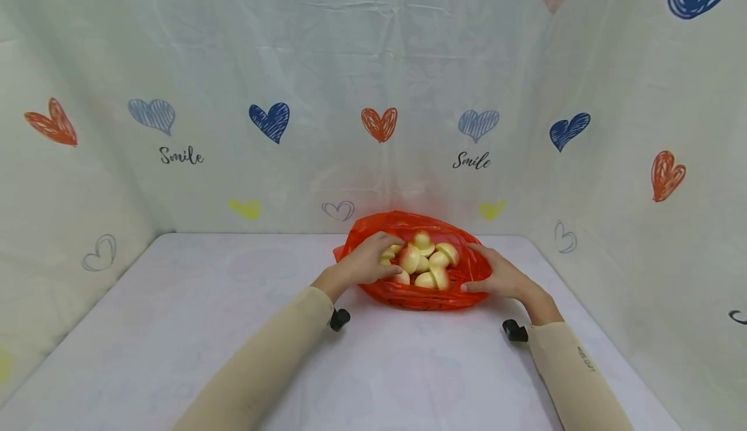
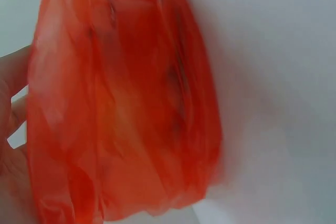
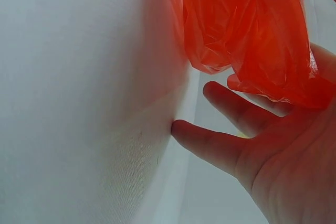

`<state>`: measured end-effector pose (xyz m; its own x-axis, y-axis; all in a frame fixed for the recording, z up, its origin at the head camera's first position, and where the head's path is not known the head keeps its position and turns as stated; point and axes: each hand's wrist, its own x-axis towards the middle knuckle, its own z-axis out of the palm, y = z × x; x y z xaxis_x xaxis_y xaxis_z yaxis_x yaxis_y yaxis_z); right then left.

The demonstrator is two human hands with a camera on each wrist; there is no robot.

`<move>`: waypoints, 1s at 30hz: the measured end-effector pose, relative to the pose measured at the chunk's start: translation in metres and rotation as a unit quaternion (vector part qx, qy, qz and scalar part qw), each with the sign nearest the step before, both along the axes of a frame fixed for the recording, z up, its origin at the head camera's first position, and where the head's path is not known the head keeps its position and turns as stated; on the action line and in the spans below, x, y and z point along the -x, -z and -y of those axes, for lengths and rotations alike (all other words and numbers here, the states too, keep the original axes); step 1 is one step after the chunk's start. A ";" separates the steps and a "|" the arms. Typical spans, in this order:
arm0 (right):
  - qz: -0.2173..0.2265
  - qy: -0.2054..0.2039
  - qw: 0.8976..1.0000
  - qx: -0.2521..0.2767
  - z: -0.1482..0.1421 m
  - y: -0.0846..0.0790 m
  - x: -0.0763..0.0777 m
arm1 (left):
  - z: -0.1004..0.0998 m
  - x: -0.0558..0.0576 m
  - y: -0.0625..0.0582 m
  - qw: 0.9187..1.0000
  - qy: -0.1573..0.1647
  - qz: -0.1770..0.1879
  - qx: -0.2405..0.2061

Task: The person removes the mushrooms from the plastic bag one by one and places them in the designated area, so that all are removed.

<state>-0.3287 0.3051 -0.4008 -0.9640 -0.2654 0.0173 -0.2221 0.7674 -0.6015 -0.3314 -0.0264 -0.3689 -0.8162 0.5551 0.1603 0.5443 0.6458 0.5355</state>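
Note:
A red plastic bag (image 1: 408, 300) lies on the white table with its mouth spread wide. Inside it sit several pale yellow mushrooms (image 1: 439, 256), some with a pink tinge. My left hand (image 1: 363, 261) reaches over the left rim, thumb and fingers apart above the mushrooms nearest it. At the right rim, my right hand (image 1: 500, 277) touches the bag with thumb and fingers spread. The right wrist view shows the bag's side (image 3: 252, 35) against that palm, with fingers (image 3: 210, 142) stretched out. In the left wrist view, the bag (image 2: 126, 108) hides much of the left hand.
The white table (image 1: 146, 327) extends to the left and in front of the bag. Close behind its far edge hangs a pale curtain (image 1: 315, 172) printed with hearts and the word Smile. A black wrist camera (image 1: 340, 319) sits under the left wrist, another (image 1: 515, 330) by the right.

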 end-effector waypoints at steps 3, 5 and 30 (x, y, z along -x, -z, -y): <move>0.001 0.000 1.000 0.001 0.000 0.000 0.000 | 0.005 0.005 0.001 1.000 -0.001 0.004 -0.001; 0.000 0.000 1.000 0.002 0.000 0.001 0.000 | 0.008 0.008 0.002 1.000 -0.002 0.004 0.001; -0.005 0.007 1.000 -0.025 0.001 0.005 0.003 | 0.009 0.039 0.021 0.999 -0.017 0.044 -0.003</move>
